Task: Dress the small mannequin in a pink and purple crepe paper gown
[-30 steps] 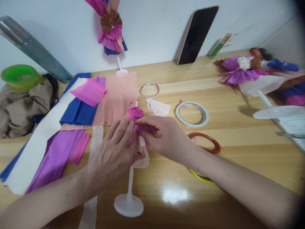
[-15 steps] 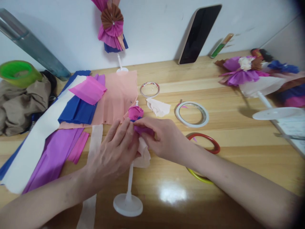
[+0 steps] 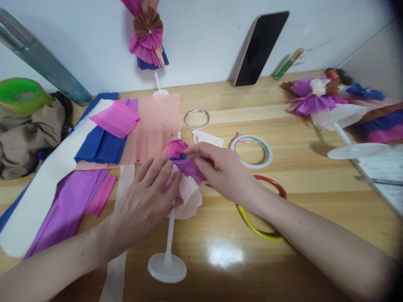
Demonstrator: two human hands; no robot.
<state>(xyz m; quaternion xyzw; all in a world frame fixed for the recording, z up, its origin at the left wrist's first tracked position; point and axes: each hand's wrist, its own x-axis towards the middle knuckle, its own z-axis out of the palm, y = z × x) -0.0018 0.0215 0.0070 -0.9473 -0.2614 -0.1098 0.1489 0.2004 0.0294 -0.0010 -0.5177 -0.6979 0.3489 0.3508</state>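
Drawn a little away from the left hand (image 3: 151, 197) since the earlier frame, the right hand (image 3: 223, 170) has shifted rightward, baring more of the purple strip (image 3: 190, 167) at the middle of the frame; its thumb and fingers are clamped on that strip; the left hand is closed around the paper-wrapped figure (image 3: 177, 148), pink at its top, on a white stand (image 3: 168, 268) with its base at lower centre; faint marks on the bottle (image 3: 44, 54) at upper left and lines on the printed sheet (image 3: 382, 165) at right are too blurred to read.
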